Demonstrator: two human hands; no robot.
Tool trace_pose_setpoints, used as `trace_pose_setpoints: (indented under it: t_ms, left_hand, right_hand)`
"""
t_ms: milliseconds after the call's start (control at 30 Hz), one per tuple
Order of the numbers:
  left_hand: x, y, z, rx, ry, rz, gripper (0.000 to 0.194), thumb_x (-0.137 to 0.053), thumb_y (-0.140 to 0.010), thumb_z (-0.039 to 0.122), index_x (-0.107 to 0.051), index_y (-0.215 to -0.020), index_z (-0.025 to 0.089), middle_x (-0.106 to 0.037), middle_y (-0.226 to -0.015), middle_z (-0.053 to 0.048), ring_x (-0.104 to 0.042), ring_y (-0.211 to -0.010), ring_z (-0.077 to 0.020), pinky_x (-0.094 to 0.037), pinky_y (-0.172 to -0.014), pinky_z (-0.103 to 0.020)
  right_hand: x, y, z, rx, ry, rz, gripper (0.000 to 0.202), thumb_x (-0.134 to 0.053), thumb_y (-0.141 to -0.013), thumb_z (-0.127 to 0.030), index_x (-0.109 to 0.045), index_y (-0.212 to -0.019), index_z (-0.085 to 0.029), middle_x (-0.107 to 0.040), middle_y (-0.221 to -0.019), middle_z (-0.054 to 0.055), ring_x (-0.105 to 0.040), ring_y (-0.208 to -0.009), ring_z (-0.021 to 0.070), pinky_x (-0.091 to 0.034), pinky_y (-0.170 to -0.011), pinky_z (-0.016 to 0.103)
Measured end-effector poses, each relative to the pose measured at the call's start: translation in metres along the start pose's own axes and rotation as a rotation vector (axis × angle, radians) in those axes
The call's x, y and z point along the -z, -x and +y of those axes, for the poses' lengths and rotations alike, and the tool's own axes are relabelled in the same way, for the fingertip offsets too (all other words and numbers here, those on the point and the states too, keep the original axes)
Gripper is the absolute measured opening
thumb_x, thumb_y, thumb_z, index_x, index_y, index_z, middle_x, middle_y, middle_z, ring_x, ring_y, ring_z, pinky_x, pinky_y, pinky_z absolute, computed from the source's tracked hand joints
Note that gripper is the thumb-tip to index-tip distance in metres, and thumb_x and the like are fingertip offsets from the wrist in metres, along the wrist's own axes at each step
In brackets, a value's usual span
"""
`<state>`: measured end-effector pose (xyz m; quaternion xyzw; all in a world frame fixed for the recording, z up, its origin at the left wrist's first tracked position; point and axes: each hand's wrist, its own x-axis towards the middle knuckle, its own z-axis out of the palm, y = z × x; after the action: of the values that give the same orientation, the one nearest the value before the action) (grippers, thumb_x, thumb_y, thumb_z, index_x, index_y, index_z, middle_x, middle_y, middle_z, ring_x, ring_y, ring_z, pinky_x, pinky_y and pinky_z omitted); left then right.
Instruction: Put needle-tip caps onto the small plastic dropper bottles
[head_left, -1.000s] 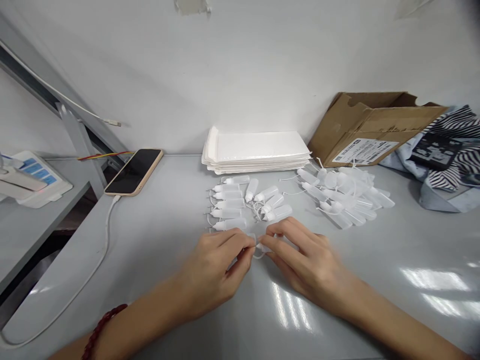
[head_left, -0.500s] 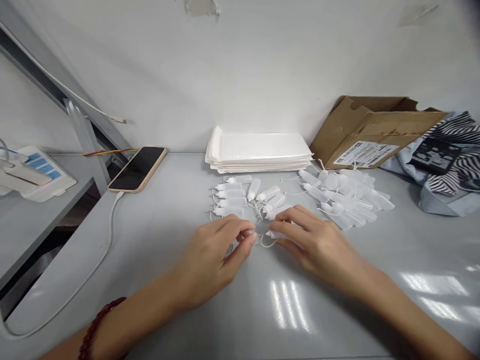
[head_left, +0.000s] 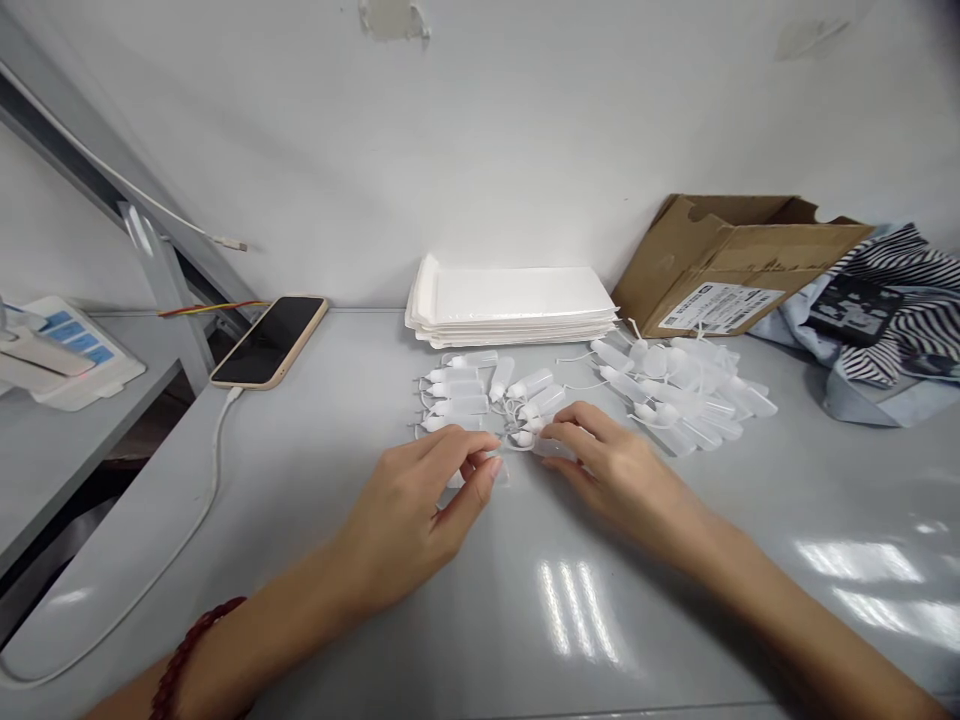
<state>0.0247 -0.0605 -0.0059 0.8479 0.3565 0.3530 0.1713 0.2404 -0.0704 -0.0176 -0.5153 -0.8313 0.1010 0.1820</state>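
Observation:
Small translucent plastic squeeze bottles with white nozzle tips and thin cap tethers lie on the grey table. My left hand (head_left: 420, 495) is curled, thumb and fingers close together, over one squeeze bottle (head_left: 502, 473) lying sideways; part of it is hidden under the fingers. Across from it, my right hand (head_left: 607, 455) has its fingers and thumb around another squeeze bottle (head_left: 556, 448), nozzle pointing left. Beyond my left hand is a column of parallel bottles (head_left: 459, 405). Several loose bottles (head_left: 531, 384) lie just right of that column.
A larger heap of bottles (head_left: 690, 395) lies to the right. Behind stand a stack of white padded envelopes (head_left: 525, 292) and an open cardboard box (head_left: 690, 265). Striped cloth (head_left: 919, 290) is at far right. A phone (head_left: 270, 342) with a white cable (head_left: 217, 455) lies left.
My left hand has shifted slightly left with its bottle. My right hand has moved a little up and left, closing around a bottle near the loose group. The view has shifted slightly.

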Motion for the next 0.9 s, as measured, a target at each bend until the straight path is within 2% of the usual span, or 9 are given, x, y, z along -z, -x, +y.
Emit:
trace_pose_setpoints:
  t_ms: [133, 233, 300, 367, 433, 500, 700, 900]
  left_hand:
    - [0.001, 0.000, 0.001, -0.007, 0.004, 0.015, 0.009, -0.053, -0.086, 0.011, -0.058, -0.093, 0.015, -0.065, -0.076, 0.001, -0.060, -0.067, -0.0082, -0.048, -0.059, -0.016]
    - [0.001, 0.000, 0.002, -0.005, 0.009, 0.026, 0.010, -0.053, -0.086, 0.011, -0.058, -0.094, 0.015, -0.065, -0.076, 0.001, -0.060, -0.067, -0.0085, -0.047, -0.055, -0.015]
    - [0.001, 0.001, 0.001, -0.005, 0.004, 0.027, 0.010, -0.052, -0.086, 0.011, -0.058, -0.093, 0.015, -0.065, -0.075, 0.001, -0.060, -0.067, -0.0086, -0.046, -0.052, -0.014]
    - [0.000, 0.001, 0.001, -0.013, -0.006, 0.030, 0.009, -0.052, -0.086, 0.011, -0.058, -0.093, 0.015, -0.065, -0.075, 0.001, -0.059, -0.066, -0.0085, -0.045, -0.052, -0.015]
    - [0.000, 0.001, 0.000, -0.019, -0.013, 0.033, 0.009, -0.052, -0.086, 0.011, -0.058, -0.092, 0.015, -0.065, -0.075, 0.000, -0.059, -0.066, -0.0086, -0.045, -0.053, -0.015]
    - [0.000, 0.001, 0.000, -0.018, -0.014, 0.034, 0.009, -0.052, -0.086, 0.011, -0.058, -0.093, 0.015, -0.066, -0.075, 0.000, -0.059, -0.066, -0.0087, -0.046, -0.054, -0.016]
    - [-0.001, 0.002, 0.000, -0.025, -0.017, 0.031, 0.010, -0.052, -0.086, 0.011, -0.058, -0.093, 0.015, -0.066, -0.076, 0.000, -0.059, -0.066, -0.0088, -0.046, -0.056, -0.016]
    - [0.000, 0.002, 0.001, -0.026, -0.033, 0.023, 0.010, -0.050, -0.087, 0.012, -0.057, -0.093, 0.016, -0.065, -0.074, 0.001, -0.059, -0.064, -0.0092, -0.046, -0.055, -0.018]
  right_hand:
    - [0.008, -0.002, 0.007, -0.001, 0.009, 0.084, 0.017, -0.051, -0.087, -0.017, -0.061, -0.101, -0.013, -0.060, -0.098, 0.010, -0.062, -0.079, 0.0191, -0.051, -0.065, 0.031]
    - [0.024, -0.003, 0.020, -0.174, 0.208, 0.136, 0.018, -0.052, -0.086, -0.022, -0.062, -0.099, -0.015, -0.062, -0.098, 0.009, -0.063, -0.077, 0.0220, -0.048, -0.059, 0.033]
    - [0.035, -0.002, 0.031, -0.375, 0.374, 0.062, 0.019, -0.057, -0.083, -0.026, -0.063, -0.098, -0.015, -0.063, -0.097, 0.009, -0.064, -0.077, 0.0249, -0.047, -0.057, 0.035]
    - [0.043, 0.001, 0.042, -0.545, 0.491, -0.100, 0.022, -0.057, -0.083, -0.030, -0.063, -0.098, -0.015, -0.064, -0.097, 0.010, -0.064, -0.079, 0.0291, -0.045, -0.054, 0.036]
    - [0.048, 0.005, 0.050, -0.612, 0.515, -0.223, 0.026, -0.058, -0.081, -0.032, -0.062, -0.101, -0.016, -0.065, -0.097, 0.010, -0.064, -0.080, 0.0301, -0.044, -0.055, 0.036]
    - [0.048, 0.008, 0.055, -0.615, 0.513, -0.264, 0.028, -0.059, -0.080, -0.031, -0.060, -0.103, -0.016, -0.067, -0.096, 0.010, -0.064, -0.080, 0.0298, -0.044, -0.055, 0.035]
    - [0.044, 0.009, 0.053, -0.536, 0.466, -0.235, 0.025, -0.054, -0.078, -0.023, -0.060, -0.102, -0.019, -0.069, -0.089, 0.008, -0.065, -0.074, 0.0267, -0.042, -0.055, 0.032]
    - [0.044, 0.005, 0.043, -0.451, 0.324, -0.071, 0.025, -0.052, -0.077, -0.027, -0.060, -0.099, -0.018, -0.067, -0.085, 0.007, -0.063, -0.073, 0.0234, -0.045, -0.059, 0.032]
